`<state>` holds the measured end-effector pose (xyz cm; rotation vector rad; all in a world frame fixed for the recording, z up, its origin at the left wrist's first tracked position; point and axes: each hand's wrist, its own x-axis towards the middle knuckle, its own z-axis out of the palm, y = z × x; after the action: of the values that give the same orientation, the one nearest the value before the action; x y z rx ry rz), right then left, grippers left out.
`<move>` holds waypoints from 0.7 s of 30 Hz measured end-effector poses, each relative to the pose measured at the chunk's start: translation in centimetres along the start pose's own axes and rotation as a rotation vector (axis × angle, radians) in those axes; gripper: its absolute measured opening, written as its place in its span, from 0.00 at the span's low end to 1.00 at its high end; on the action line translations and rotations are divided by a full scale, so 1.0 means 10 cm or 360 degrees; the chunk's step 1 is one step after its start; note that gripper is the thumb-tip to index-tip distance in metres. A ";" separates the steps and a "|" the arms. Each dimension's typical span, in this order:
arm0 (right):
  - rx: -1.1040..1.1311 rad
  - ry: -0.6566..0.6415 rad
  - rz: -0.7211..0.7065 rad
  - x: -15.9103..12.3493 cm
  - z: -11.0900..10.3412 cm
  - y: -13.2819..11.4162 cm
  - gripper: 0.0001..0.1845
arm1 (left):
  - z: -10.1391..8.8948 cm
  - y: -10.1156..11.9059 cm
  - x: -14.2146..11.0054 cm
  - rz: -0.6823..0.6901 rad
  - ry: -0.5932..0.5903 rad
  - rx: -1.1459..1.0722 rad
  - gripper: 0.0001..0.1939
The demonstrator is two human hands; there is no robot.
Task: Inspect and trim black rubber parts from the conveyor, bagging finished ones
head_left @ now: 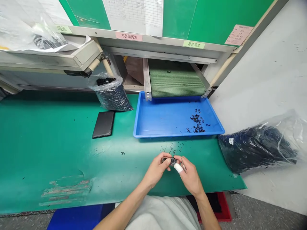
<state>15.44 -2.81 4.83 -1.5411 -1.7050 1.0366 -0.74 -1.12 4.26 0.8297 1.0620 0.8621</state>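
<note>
1. Pinched between both hands, a small round dark part (173, 161) sat above the worktop's near edge; the left hand (155, 171) had closed on its nine o'clock side, the right hand (190, 175) on its three o'clock side.
2. Among the right fingers lay a slim metallic tool (183, 165); a white covering (178, 168) wrapped one digit.
3. The part was probably light and stiff, with a smooth, slightly slippery surface; its outer rim seemed the safest hold, sparing any delicate detail in its face.
4. Beneath, the green worktop (48, 143) looked smooth, with scuffing between eight and nine o'clock and dark slivers (171, 148) strewn at twelve.
5. Beyond those stood a blue tray (158, 118), with a ribbed conveyor belt (177, 80) behind it.
6. A black folder (103, 124) lay at ten o'clock, a small filled bag (111, 95) past it; a larger bag (259, 148) leaned against the pale wall (271, 80) near three.
</note>
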 end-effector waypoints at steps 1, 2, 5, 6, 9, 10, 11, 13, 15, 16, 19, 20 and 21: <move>0.0005 -0.0023 -0.0007 0.00 0.00 0.00 0.17 | 0.00 -0.02 0.01 0.0006 0.0006 0.0030 0.13; 0.0004 -0.0052 -0.0013 0.01 0.00 -0.01 0.17 | 0.00 -0.03 0.01 0.0005 0.0017 0.0041 0.13; -0.0030 -0.0120 0.0027 0.02 0.03 -0.02 0.16 | 0.01 -0.07 0.01 -0.0022 0.0059 0.0047 0.12; -0.0040 -0.0126 0.0061 0.02 0.05 -0.01 0.16 | 0.00 -0.07 0.01 -0.0025 0.0068 0.0059 0.12; -0.0019 -0.0118 0.0153 0.03 0.10 0.03 0.14 | -0.03 -0.09 0.02 -0.0057 0.0034 0.0115 0.12; 0.0002 -0.0121 0.0167 0.04 0.12 0.05 0.13 | -0.05 -0.10 0.02 -0.0071 0.0012 0.0128 0.12; 0.0032 -0.0124 0.0175 0.04 0.14 0.08 0.12 | -0.06 -0.11 0.03 -0.0086 -0.0016 0.0137 0.12; 0.0103 -0.0119 0.0190 0.06 0.17 0.12 0.10 | -0.09 -0.16 0.05 -0.0105 -0.0072 0.0138 0.12; 0.0162 -0.0082 0.0220 0.08 0.21 0.17 0.09 | -0.09 -0.22 0.08 -0.0125 -0.0086 0.0090 0.13; 0.0177 -0.0048 0.0235 0.10 0.23 0.20 0.09 | -0.08 -0.25 0.10 -0.0151 -0.0075 0.0032 0.13; 0.0128 0.0048 0.0225 0.15 0.26 0.29 0.13 | -0.06 -0.33 0.17 -0.0277 0.0016 -0.0274 0.14; 0.0080 0.0062 0.0214 0.16 0.27 0.31 0.14 | -0.05 -0.35 0.20 -0.0331 0.0050 -0.0391 0.14; 0.0013 0.0060 0.0211 0.17 0.26 0.34 0.16 | -0.05 -0.37 0.22 -0.0384 0.0086 -0.0501 0.14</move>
<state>14.73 -1.41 0.50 -1.6768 -1.5892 1.0718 -0.01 -0.65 0.00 0.4078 1.0165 0.8223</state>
